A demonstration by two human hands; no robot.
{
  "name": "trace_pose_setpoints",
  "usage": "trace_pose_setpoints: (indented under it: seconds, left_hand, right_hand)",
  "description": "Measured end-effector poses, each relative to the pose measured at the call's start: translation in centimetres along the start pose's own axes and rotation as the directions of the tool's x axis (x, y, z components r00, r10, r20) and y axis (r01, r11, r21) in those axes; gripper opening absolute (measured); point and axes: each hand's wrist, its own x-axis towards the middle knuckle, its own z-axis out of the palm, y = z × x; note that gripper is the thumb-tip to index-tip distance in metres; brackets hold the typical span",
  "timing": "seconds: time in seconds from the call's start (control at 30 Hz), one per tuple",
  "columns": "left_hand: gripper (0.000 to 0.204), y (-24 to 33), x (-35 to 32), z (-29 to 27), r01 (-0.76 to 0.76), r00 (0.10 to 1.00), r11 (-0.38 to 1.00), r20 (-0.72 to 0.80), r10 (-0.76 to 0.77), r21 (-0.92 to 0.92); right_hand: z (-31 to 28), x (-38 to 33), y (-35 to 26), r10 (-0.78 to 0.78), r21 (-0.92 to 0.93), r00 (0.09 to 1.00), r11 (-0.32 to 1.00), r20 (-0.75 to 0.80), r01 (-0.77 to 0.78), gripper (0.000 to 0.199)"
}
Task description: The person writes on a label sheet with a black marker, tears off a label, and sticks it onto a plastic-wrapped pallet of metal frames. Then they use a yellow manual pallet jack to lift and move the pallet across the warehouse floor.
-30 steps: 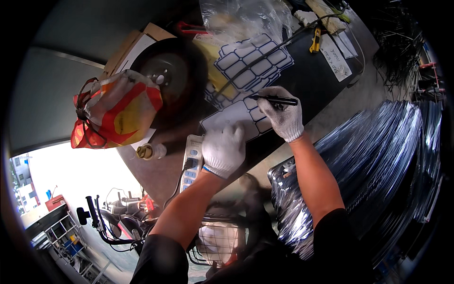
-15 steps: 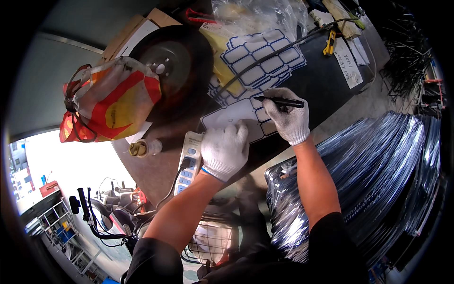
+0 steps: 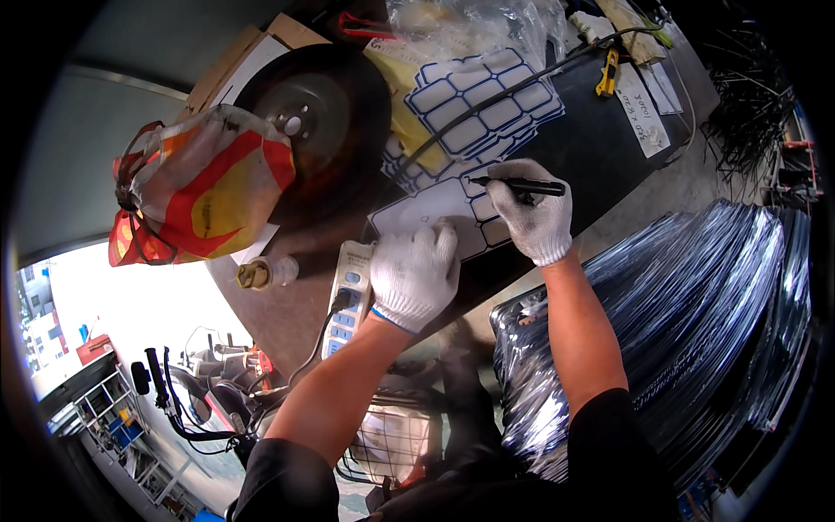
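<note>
In my right hand (image 3: 532, 213), which wears a white knitted glove, is a black marker pen (image 3: 535, 186), gripped between thumb and fingers. Its tip points left, at a blue-edged label on a white label sheet (image 3: 457, 213). My left hand (image 3: 415, 274), also gloved, rests over the near left part of that sheet with its fingers pressing down. Several more blue-bordered label sheets (image 3: 487, 100) lie fanned out just beyond, under a dark cable. Right beside the left hand is a white power strip (image 3: 348, 296) with a black plug in it.
A black wheel (image 3: 317, 130) and a red-yellow-white bag (image 3: 217, 187) take up the table's left side. A yellow utility knife (image 3: 608, 74), handwritten paper slip (image 3: 642, 113) and clear plastic bag (image 3: 474, 26) lie farther back. Bundled shiny dark strips (image 3: 661, 322) stand at the right.
My right hand has shifted very slightly to the right with the marker pen, which lies a little flatter. The left hand stays in place on the sheet.
</note>
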Motion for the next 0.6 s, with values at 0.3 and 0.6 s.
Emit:
trace_pose_setpoints:
  seconds: [0.3, 0.6]
  left_hand:
    - [0.039, 0.00, -0.08, 0.02, 0.005, 1.000, 1.000, 0.020, -0.005, -0.005]
    - [0.039, 0.03, 0.01, -0.05, 0.026, 0.998, 1.000, 0.051, -0.026, 0.000]
  right_hand:
    - [0.06, 0.04, -0.32, 0.023, -0.108, 1.000, 0.994, -0.020, -0.025, 0.019]
    - [0.31, -0.03, -0.11, -0.076, -0.145, 0.996, 0.987, -0.048, 0.069, 0.016]
